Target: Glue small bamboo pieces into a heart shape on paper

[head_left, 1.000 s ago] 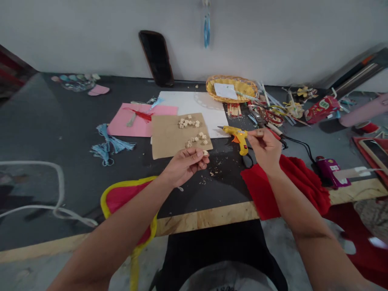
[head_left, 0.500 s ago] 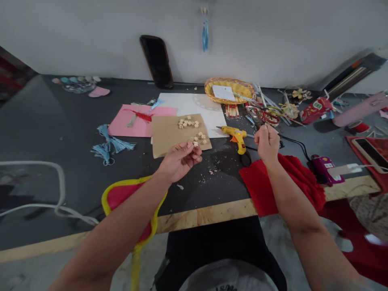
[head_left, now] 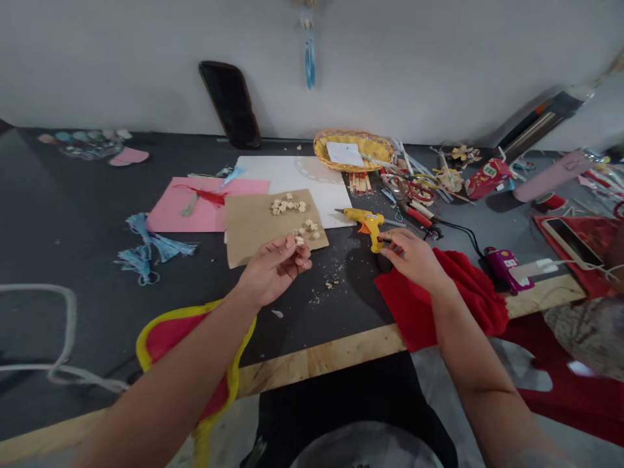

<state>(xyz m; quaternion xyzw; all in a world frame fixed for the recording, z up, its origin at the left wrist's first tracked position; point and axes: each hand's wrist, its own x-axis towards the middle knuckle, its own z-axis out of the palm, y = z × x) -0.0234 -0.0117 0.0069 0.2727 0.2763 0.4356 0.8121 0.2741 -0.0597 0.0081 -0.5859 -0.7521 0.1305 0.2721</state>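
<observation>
My left hand [head_left: 270, 270] pinches a pale cluster [head_left: 299, 241] by the card [head_left: 253, 221]; my right hand [head_left: 414, 260] meets the glue gun [head_left: 374, 227] right of it, whether clamped I can't tell from here.

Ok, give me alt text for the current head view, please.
A person's left hand pinches a small pale piece near brown paper bearing similar pieces; their right hand is at a yellow glue gun on a dark, cluttered table.
</observation>
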